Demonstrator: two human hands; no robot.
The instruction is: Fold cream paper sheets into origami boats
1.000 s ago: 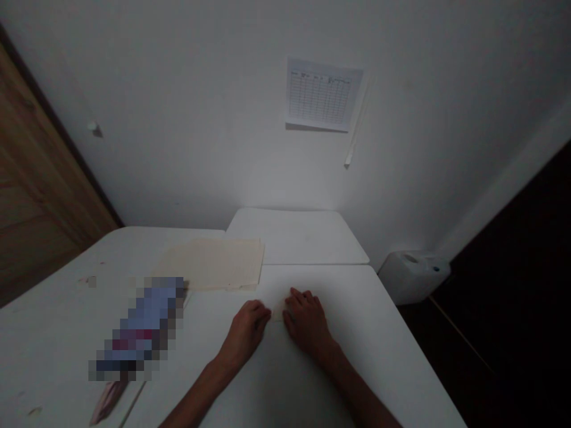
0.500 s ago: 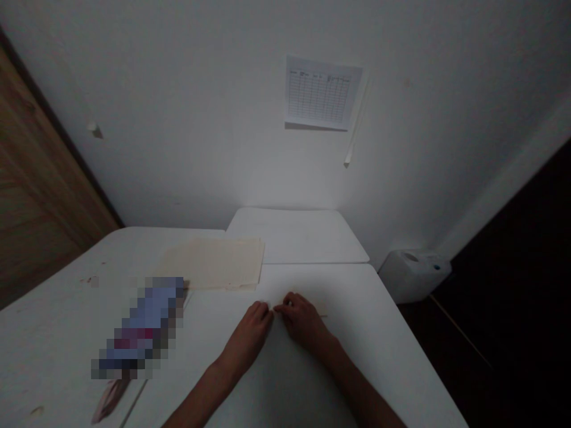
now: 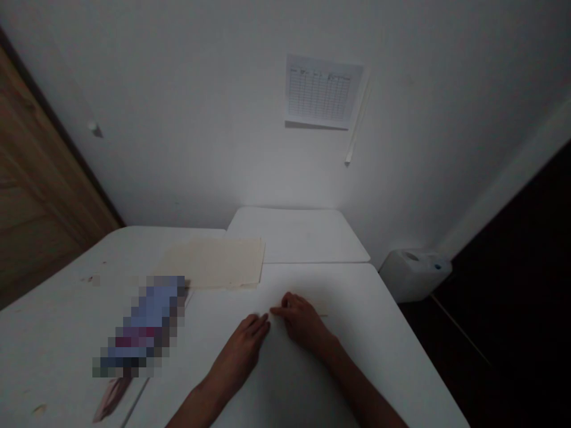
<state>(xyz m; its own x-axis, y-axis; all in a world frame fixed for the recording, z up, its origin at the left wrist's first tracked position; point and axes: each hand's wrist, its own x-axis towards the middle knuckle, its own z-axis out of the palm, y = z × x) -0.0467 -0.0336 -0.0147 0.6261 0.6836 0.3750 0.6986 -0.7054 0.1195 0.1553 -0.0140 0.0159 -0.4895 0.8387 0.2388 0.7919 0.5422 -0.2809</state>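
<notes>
My left hand (image 3: 243, 343) rests low over the white tabletop (image 3: 285, 386), its fingers pressed together and the fingertips pointing at my right hand. Whether anything small sits between them cannot be made out. Just across a narrow gap, my right hand (image 3: 303, 321) is closed, with curled fingers and one finger reaching left toward the left fingertips. A small pale bit shows inside its curl, too small to name. Beyond the right wrist, the end of a thin light-brown strip (image 3: 323, 315) sticks out on the table; the rest is hidden by the hand.
Cream-coloured sheets (image 3: 218, 261) lie at the back left. Left of my hands is a blurred-out blue and pink object (image 3: 149, 321) with a pinkish strap (image 3: 111, 398). A printed table sheet (image 3: 321, 92) hangs on the wall. A white container (image 3: 414, 276) stands beyond the table's right edge.
My left hand has drawn back slightly toward me and to the left, away from my right fingertips. The right hand has barely moved, its reaching finger a little further left.
</notes>
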